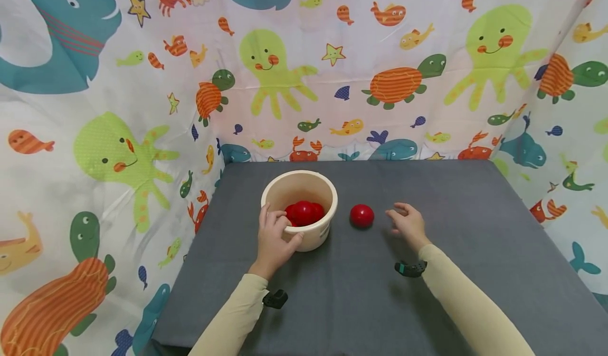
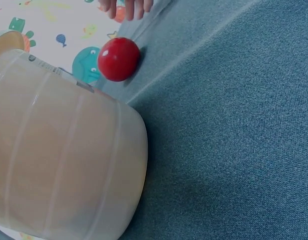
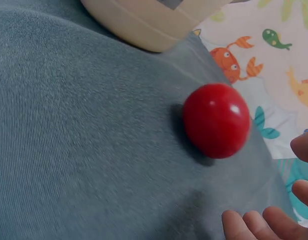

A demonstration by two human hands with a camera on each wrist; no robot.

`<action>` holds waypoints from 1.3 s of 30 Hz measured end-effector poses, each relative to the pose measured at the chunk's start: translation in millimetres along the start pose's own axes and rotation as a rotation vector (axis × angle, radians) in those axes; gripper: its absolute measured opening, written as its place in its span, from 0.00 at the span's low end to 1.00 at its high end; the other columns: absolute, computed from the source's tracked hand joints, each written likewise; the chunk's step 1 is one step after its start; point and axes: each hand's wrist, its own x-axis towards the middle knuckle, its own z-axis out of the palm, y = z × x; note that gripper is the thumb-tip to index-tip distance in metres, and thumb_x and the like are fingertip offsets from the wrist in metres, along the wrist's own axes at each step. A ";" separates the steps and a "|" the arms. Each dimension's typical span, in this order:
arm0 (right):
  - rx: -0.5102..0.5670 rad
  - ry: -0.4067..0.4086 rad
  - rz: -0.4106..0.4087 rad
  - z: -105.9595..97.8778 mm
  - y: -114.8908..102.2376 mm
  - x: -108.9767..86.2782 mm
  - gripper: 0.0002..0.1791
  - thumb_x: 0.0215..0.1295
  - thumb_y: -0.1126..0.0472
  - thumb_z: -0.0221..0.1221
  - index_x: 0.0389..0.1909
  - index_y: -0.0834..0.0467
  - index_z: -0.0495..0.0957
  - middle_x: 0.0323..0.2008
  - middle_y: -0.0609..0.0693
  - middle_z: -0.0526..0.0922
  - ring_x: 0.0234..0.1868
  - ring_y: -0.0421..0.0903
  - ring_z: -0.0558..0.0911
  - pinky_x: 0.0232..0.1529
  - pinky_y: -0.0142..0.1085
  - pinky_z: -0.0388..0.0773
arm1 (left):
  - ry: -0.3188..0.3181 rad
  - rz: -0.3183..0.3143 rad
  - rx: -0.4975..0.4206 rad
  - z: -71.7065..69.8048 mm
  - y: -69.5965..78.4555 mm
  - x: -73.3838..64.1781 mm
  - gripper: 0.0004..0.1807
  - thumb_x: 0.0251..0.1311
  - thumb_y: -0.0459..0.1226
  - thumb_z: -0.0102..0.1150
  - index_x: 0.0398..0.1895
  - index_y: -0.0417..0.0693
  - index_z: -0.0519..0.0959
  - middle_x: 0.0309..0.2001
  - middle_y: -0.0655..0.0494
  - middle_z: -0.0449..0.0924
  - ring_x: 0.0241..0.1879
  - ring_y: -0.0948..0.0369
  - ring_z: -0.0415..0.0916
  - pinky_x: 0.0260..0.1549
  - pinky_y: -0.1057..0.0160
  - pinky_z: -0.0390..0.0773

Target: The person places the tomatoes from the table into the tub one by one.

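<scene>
A cream plastic bucket stands upright on the grey cloth, with several shiny red balls inside it. My left hand holds the bucket's near left rim, fingers over the edge and thumb against the outer front wall. One more red ball lies on the cloth just right of the bucket. To the right of that ball hovers my right hand, apart from it, fingers loosely bent and nothing held. In the right wrist view the lone ball sits beyond the fingertips.
Grey cloth covers the table top. Behind and at both sides hangs a white curtain printed with sea animals. Dark straps with small devices are worn on both wrists.
</scene>
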 end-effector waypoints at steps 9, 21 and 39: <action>0.024 -0.022 0.056 28.6 0.5 7.8 0.36 0.70 0.49 0.58 0.74 0.58 0.63 0.70 0.65 0.71 0.66 0.60 0.75 0.44 0.39 0.88 | 0.011 0.006 0.003 3.5 -3.1 -0.8 0.13 0.46 0.48 0.63 0.27 0.48 0.76 0.50 0.41 0.81 0.68 0.44 0.63 0.69 0.31 0.64; 0.049 -0.018 0.052 52.8 -7.9 14.6 0.38 0.68 0.47 0.60 0.74 0.58 0.63 0.70 0.66 0.71 0.65 0.61 0.77 0.44 0.42 0.89 | 0.025 0.030 -0.018 4.1 -3.2 -1.3 0.13 0.46 0.47 0.63 0.26 0.48 0.75 0.49 0.40 0.81 0.64 0.44 0.68 0.71 0.33 0.61; 0.009 0.071 0.024 76.0 -13.3 20.6 0.31 0.66 0.49 0.61 0.67 0.57 0.73 0.65 0.65 0.76 0.59 0.60 0.81 0.46 0.43 0.89 | -0.013 -0.009 -0.024 1.2 -0.9 -1.8 0.14 0.49 0.48 0.61 0.27 0.47 0.75 0.50 0.39 0.81 0.65 0.42 0.68 0.73 0.33 0.59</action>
